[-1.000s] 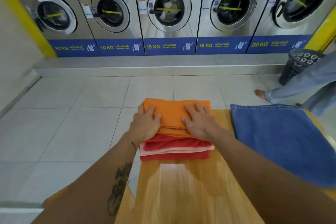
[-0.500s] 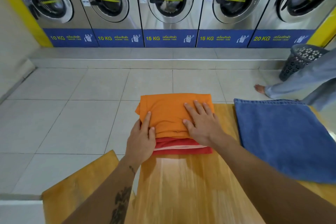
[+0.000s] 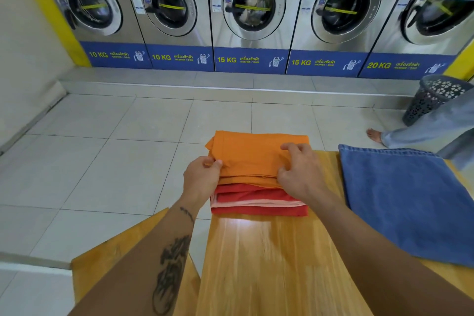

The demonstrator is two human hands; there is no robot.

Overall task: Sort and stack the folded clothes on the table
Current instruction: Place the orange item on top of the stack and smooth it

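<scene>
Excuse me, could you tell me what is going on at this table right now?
A person is tidying a stack of folded clothes at the far end of a wooden table in a laundromat. The left hand and the right hand pinch the near edge of the orange cloth on top of the stack. Red clothes lie folded beneath it. A blue denim piece lies flat to the right, apart from the stack.

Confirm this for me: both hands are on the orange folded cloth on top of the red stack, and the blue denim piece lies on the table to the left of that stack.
One detail is wrong: the blue denim piece lies to the right of the stack, not the left, as the head view shows. The rest holds: the left hand and right hand are both on the orange folded cloth, which tops the red stack on the table.
</scene>
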